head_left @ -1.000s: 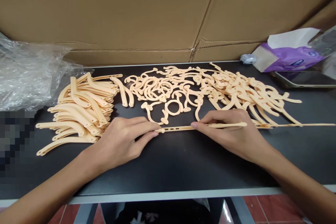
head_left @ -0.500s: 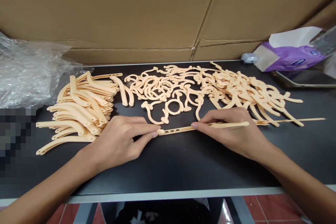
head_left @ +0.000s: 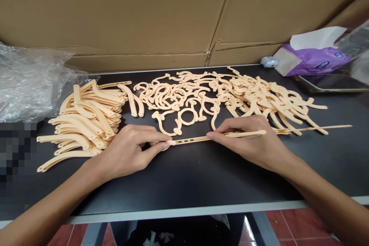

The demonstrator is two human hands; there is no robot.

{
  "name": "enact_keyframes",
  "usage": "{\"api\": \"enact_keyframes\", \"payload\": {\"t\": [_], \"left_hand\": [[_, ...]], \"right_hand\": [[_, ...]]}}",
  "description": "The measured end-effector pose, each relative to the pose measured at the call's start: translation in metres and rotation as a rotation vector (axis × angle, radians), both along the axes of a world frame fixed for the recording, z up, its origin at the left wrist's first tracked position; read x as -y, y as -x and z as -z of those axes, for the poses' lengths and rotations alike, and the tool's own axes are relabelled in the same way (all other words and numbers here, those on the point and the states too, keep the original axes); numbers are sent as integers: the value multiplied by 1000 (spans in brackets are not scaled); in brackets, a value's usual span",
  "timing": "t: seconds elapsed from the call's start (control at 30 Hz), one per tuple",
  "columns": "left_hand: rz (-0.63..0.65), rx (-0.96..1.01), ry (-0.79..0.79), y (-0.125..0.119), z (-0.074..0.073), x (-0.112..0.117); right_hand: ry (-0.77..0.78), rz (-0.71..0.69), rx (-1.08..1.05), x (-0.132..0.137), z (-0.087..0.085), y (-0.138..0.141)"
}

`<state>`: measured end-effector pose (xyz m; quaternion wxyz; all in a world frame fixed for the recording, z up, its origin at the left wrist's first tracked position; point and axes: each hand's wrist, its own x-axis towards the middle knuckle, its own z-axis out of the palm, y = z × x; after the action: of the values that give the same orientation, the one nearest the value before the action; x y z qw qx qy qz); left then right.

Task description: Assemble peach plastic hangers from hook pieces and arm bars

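Between my hands lies a cream plastic slotted strip [head_left: 198, 138], a narrow bar with several small rectangular slots. My left hand [head_left: 135, 150] pinches its left end, where a small rounded cream piece [head_left: 172, 143] shows at the fingertips; I cannot tell whether that piece is joined to the strip. Gripping the strip's right part between thumb and fingers is my right hand [head_left: 248, 140]. A slim cream arm [head_left: 250, 133] crosses that hand, its join to the strip hidden. Just beyond the hands are loose curved cream hooks [head_left: 161, 123] and a ring [head_left: 187, 123].
At left is a stack of bent cream bars [head_left: 83, 127], beside crumpled clear plastic [head_left: 29, 84]. A heap of curved cream pieces [head_left: 259, 96] spreads at back right. Behind it are a purple tissue pack [head_left: 317, 59] and a phone-like device [head_left: 334, 83]. Cardboard [head_left: 115, 15] walls the back.
The whole view has shifted slightly, with things appearing a little further left. Both hands keep their hold on the strip, and its pose is nearly the same.
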<state>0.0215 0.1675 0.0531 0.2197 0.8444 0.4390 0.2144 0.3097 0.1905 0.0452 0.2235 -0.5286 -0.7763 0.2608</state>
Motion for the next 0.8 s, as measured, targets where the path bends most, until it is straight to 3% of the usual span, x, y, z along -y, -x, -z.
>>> {"api": "enact_keyframes", "payload": {"t": [0.5, 0.8], "left_hand": [[6, -41, 97, 2, -7, -3], [54, 33, 160, 5, -1, -4]], "right_hand": [[16, -27, -9, -2, -2, 2], [34, -36, -11, -4, -1, -1]]}}
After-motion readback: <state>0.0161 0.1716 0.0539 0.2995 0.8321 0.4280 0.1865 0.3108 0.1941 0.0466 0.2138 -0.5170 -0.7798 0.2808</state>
